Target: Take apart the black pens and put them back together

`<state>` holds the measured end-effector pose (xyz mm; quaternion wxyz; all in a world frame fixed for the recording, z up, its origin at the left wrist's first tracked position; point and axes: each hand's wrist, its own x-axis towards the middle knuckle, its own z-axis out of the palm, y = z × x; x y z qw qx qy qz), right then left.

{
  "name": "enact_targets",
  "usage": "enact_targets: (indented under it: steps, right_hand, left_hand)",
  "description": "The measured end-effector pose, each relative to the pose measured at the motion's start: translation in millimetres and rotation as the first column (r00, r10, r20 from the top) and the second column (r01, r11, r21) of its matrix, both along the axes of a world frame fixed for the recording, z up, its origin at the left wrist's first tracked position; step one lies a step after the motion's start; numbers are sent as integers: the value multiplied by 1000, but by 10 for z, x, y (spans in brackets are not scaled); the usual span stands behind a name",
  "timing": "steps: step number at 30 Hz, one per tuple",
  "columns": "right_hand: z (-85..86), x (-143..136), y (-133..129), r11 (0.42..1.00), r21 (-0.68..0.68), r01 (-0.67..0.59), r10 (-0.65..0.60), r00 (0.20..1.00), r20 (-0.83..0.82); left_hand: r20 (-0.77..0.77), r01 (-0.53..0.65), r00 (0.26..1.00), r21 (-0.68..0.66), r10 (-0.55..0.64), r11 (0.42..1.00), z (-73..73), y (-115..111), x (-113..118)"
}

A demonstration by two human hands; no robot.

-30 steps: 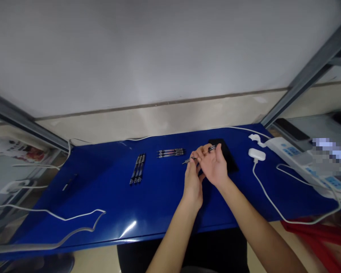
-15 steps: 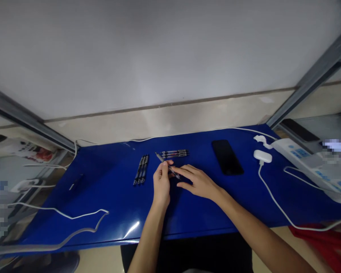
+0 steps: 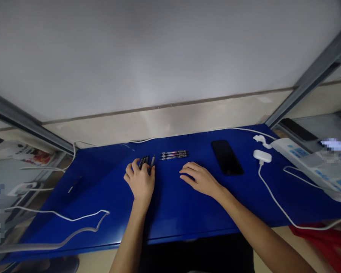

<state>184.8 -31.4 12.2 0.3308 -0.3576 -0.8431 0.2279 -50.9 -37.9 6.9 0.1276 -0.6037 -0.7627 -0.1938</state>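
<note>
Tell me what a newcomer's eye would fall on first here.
Probably the glossy blue tabletop across the lower half. Next, the left hand over a cluster of pens, with a separate pen row to their right. The black phone stands out farther right, beyond the right hand.

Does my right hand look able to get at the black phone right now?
Probably yes: the right hand seems empty, and nothing visible lies between it and the black phone.
</note>
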Motion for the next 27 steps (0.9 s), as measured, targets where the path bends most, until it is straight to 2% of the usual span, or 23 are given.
enact_targets:
  steps: [10, 19, 23, 27]
  right_hand:
    - [0, -3, 4, 999, 33, 15, -16, 999, 43]
    - [-17, 6, 14, 998, 42, 49, -53, 994, 92]
    - [-34, 7, 35, 994, 58, 93, -100, 987, 122]
    - [-117, 17, 72, 965, 140, 222, -251, 937, 243]
  left_hand:
    - [-16, -99, 995, 14, 99, 995, -50, 46, -31]
    - [10, -104, 995, 12, 104, 994, -97, 105, -8]
    - [-3, -20, 1000, 21, 20, 1000, -68, 95, 88]
    - [-28, 158, 987, 24, -157, 987, -70, 114, 214]
